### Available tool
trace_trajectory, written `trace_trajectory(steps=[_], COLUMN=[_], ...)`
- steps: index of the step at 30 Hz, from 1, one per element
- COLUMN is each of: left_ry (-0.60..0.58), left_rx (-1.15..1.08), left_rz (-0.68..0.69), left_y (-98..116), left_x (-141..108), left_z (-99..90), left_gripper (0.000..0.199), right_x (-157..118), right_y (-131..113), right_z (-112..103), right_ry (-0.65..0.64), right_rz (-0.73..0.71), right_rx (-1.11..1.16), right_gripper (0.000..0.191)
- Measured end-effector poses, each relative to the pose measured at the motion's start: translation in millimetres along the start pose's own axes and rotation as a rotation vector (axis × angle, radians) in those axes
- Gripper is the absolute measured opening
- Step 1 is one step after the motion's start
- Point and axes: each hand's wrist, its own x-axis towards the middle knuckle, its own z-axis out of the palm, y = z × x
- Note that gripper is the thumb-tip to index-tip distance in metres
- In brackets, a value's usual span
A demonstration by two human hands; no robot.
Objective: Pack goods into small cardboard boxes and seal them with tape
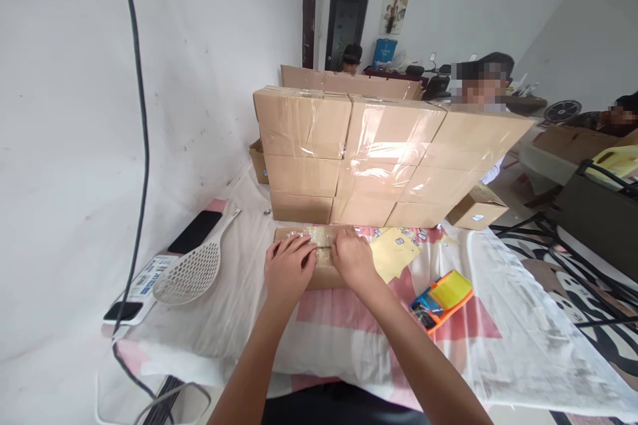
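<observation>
In the head view, our box lies at six o'clock. Our left hand rests on its taped top, fingers spread; our right hand curls there, its grip unclear. We cannot read the blue print on the pack at eight o'clock, or the bag at one.

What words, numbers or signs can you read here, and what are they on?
I can't read any for sure. These have marks:
White label partly under the strainer: blue and dark print, too blurred.
Blue bag at the back: pale print, too blurred.
Sticker on the cardboard box at right: too small.
Sticker on the yellow sheet: too small.
</observation>
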Motion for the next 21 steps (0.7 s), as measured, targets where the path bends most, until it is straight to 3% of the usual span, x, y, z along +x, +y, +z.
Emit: trace_trajectory(steps=[4,5,7,10,14,21], left_ry=[-0.004,-0.005,-0.009,-0.007,-0.002,0.015], left_rx=[-0.007,-0.008,-0.007,0.001,0.02,0.044], left_rz=[-0.006,-0.008,-0.013,-0.007,0.023,0.06], left_y=[1,2,2,2,0,1], left_x=[-2,-2,-2,-1,-3,-4], left_z=[-2.5,-2.8,-2.5,-1.0,-0.8,-2.6], left_gripper=[0.022,0.022,0.022,0.022,0.023,0.026], right_x=[1,-2,-14,-34,-39,-19], right_y=[12,17,26,33,33,35], right_z=[-15,-16,-14,-2,7,-2], right_ry=[0.171,0.203,0.2,0.062,-0.014,-0.016], right_rz=[0.038,0.001,-0.17,-0.427,-0.356,-0.338], right_rx=[-0.174,-0.175,-0.124,-0.058,-0.032,-0.055], right_gripper=[0.088,0.089,0.07,0.047,0.05,0.05])
